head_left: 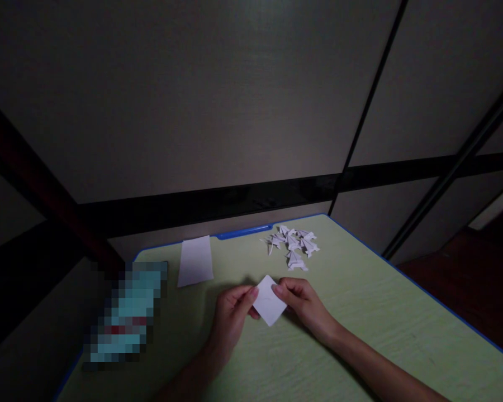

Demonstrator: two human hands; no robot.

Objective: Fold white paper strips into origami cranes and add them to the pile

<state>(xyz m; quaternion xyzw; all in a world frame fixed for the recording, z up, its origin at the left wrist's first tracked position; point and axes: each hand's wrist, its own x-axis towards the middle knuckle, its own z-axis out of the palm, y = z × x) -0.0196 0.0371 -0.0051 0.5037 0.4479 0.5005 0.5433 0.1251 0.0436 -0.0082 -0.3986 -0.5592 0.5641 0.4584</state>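
Below the middle of the frame, holding a white paper (269, 307) over a green desk (369, 301); cannot tell whether touching its top. Turned diamond-wise, pointing one corner to the top of the frame and the opposite one to the bottom; slightly longer along that line than from side to side. Sits between both hands, touching each. Pinching its left edge with the left hand (229, 314), with thumb on the upper face and fingers curled beneath; pinching the upper right edge with the right hand (305, 306) in the same way. Shows a faint line mid-face; cannot tell whether crease or mark. Can see folded papers (294, 242) clustered beyond the right hand, right of the frame's centre, and a white sheet (195, 261) lying flat left of centre. Can make out a pixelated blue-green item (134, 304) with a red patch at lower left; cannot read any label through the pixels.
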